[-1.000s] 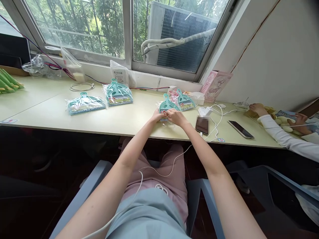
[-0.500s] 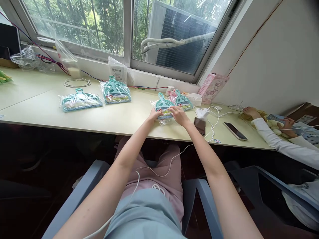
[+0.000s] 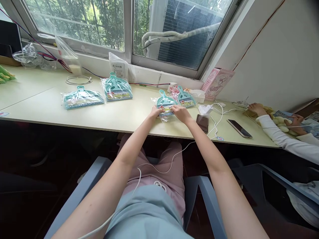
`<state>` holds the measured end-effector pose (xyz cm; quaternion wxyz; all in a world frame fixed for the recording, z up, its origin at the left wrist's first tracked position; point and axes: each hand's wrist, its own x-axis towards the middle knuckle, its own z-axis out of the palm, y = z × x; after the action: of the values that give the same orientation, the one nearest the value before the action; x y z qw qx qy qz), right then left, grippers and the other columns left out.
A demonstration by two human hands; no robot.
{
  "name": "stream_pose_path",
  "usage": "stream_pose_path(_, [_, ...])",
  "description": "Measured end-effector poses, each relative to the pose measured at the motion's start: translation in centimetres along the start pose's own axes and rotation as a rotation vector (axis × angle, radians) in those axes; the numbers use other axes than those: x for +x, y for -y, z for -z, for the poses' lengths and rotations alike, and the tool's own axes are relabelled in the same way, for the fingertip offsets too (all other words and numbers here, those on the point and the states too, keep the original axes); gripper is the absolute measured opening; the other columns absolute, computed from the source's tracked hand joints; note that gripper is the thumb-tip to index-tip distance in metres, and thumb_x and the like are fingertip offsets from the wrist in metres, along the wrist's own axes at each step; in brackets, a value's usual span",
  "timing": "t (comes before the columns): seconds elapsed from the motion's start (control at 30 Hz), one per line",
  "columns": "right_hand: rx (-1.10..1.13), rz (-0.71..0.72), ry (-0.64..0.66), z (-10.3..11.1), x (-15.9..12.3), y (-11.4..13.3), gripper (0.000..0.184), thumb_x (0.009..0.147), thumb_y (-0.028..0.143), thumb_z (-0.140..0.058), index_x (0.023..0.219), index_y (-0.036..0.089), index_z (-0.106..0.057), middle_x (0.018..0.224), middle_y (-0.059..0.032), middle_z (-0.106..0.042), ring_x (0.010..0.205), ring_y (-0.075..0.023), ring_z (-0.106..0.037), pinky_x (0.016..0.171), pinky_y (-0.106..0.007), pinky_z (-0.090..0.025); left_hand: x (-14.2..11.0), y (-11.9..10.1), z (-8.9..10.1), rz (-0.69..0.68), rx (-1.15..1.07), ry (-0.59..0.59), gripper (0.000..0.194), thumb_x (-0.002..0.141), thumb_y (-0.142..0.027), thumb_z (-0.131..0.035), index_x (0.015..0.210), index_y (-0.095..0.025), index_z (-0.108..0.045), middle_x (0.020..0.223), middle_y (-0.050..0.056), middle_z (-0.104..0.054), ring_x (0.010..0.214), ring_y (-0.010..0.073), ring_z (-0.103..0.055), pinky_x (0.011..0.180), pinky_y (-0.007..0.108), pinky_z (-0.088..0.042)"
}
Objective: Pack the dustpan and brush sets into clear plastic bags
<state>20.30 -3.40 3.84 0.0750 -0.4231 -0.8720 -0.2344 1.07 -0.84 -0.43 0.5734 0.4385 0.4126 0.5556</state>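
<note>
"The left hand point(image 3: 156, 111) has hold of something, see? Its thumb and fingers are closed on a corner."

"A corner of what?"

"The shiny packet point(image 3: 166, 101). There's a blue-green dustpan and a brush in it. The right hand point(image 3: 181, 113) is closed on the other front corner, so the packet sits between the two hands, near the front of the table point(image 3: 119, 116)."

"Is it lying flat?"

"I can't tell. The hands hide the bottom bit."

"So is this one done?"

"Not yet, I think, because both hands are on it. It's in clear wrap already, and some wrap pokes out in front. I can't see if the wrap is closed."

"What about the others?"

"I count three more. The far packet point(image 3: 117, 87) and the flat packet point(image 3: 83, 98) are over to the left, side by side. The back packet point(image 3: 185, 97) is just behind the right hand, by a phone point(image 3: 202, 122). They look wrapped too, but I can't say which are finished and which are waiting."
</note>
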Motion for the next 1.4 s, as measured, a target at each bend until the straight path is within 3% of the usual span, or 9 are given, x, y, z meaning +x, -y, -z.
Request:
stream_pose_path(0.13, [-0.067, 0.011, 0.007, -0.5, -0.5, -0.3, 0.033, 0.097, 0.005, -0.036, 0.104, 0.011, -0.068, 0.101, -0.0153, -0.067, 0.093, -0.0258, -0.061, 0.073, -0.033, -0.042, 0.0, 0.0, 0.1, 0.002, -0.049, 0.044, 0.055, 0.052, -0.008, -0.075, 0.106, -0.013, -0.066, 0.100, 0.012, -0.073, 0.095, 0.0303, -0.070, 0.084, 0.042, -0.056])
stream_pose_path(0.33, [-0.167, 0.073, -0.051, -0.6, -2.8, -0.9, 0.040, 0.101, 0.008, -0.027, 0.120, 0.013, -0.063, 0.114, -0.0152, -0.067, 0.104, -0.0265, -0.060, 0.081, -0.035, -0.044, -0.6, -0.5, 0.1, 0.034, -0.106, 0.166, 0.055, 0.053, -0.009, -0.078, 0.106, -0.012, -0.066, 0.101, 0.013, -0.073, 0.091, 0.0285, -0.070, 0.084, 0.043, -0.057])
stream_pose_path(0.47, [-0.153, 0.027, -0.052, -0.9, -4.0, -1.5, 0.041, 0.102, 0.009, -0.027, 0.123, 0.016, -0.062, 0.118, -0.0135, -0.068, 0.106, -0.0258, -0.062, 0.080, -0.034, -0.046, -0.9, -0.6, 0.0, 0.016, -0.092, 0.251, 0.052, 0.054, -0.011, -0.079, 0.105, -0.012, -0.066, 0.102, 0.013, -0.073, 0.090, 0.0271, -0.071, 0.086, 0.043, -0.057])
stream_pose_path(0.57, [-0.090, -0.057, -0.072, -1.2, -4.1, -1.8, 0.039, 0.099, 0.007, -0.034, 0.127, 0.016, -0.060, 0.124, -0.0138, -0.068, 0.107, -0.0264, -0.064, 0.083, -0.035, -0.049, -0.8, -0.5, 0.1, 0.022, -0.074, 0.230, 0.053, 0.054, -0.010, -0.078, 0.105, -0.013, -0.065, 0.102, 0.013, -0.073, 0.090, 0.0268, -0.071, 0.087, 0.044, -0.056])
stream_pose_path(0.73, [-0.045, -0.169, -0.083, -1.5, -3.6, -2.1, 0.045, 0.091, -0.001, -0.038, 0.124, 0.013, -0.064, 0.120, -0.0157, -0.071, 0.102, -0.0281, -0.068, 0.101, -0.047, -0.048, -0.6, -0.5, 0.1, 0.037, -0.110, 0.203, 0.052, 0.054, -0.009, -0.078, 0.104, -0.014, -0.063, 0.098, 0.011, -0.072, 0.090, 0.0272, -0.070, 0.087, 0.045, -0.057])
stream_pose_path(0.87, [-0.007, -0.126, -0.106, -1.4, -4.1, -2.2, 0.048, 0.091, 0.001, -0.037, 0.130, 0.010, -0.063, 0.129, -0.0178, -0.068, 0.114, -0.0287, -0.067, 0.109, -0.049, -0.046, -0.5, -0.5, 0.3, 0.075, -0.145, 0.187, 0.049, 0.055, -0.009, -0.077, 0.101, -0.014, -0.064, 0.093, 0.010, -0.072, 0.088, 0.0260, -0.070, 0.087, 0.045, -0.057])
stream_pose_path(1.03, [0.043, -0.065, -0.115, -0.3, -6.7, -2.3, 0.057, 0.089, 0.001, -0.038, 0.140, 0.016, -0.057, 0.138, -0.0129, -0.063, 0.127, -0.0283, -0.061, 0.117, -0.056, -0.039, -0.8, -0.6, 0.4, 0.045, -0.130, 0.250, 0.046, 0.056, -0.017, -0.081, 0.099, -0.015, -0.065, 0.093, 0.010, -0.073, 0.087, 0.0253, -0.070, 0.083, 0.040, -0.057])
stream_pose_path(1.23, [0.065, 0.031, -0.095, 0.9, -10.0, -2.7, 0.069, 0.087, -0.002, -0.034, 0.151, 0.022, -0.044, 0.149, -0.0068, -0.054, 0.138, -0.0256, -0.051, 0.123, -0.065, -0.021, -1.5, -1.0, 0.3, 0.030, -0.060, 0.294, 0.054, 0.052, -0.020, -0.082, 0.103, -0.017, -0.064, 0.101, 0.011, -0.073, 0.086, 0.0237, -0.071, 0.073, 0.034, -0.057])
stream_pose_path(1.4, [0.176, -0.012, -0.174, 0.6, -10.7, -3.0, 0.064, 0.091, 0.007, -0.042, 0.151, 0.026, -0.042, 0.145, -0.0062, -0.058, 0.136, -0.0248, -0.053, 0.121, -0.058, -0.030, -1.9, -1.2, 0.5, 0.003, -0.103, 0.294, 0.056, 0.055, -0.022, -0.082, 0.108, -0.017, -0.064, 0.102, 0.011, -0.073, 0.090, 0.0246, -0.071, 0.074, 0.034, -0.058])
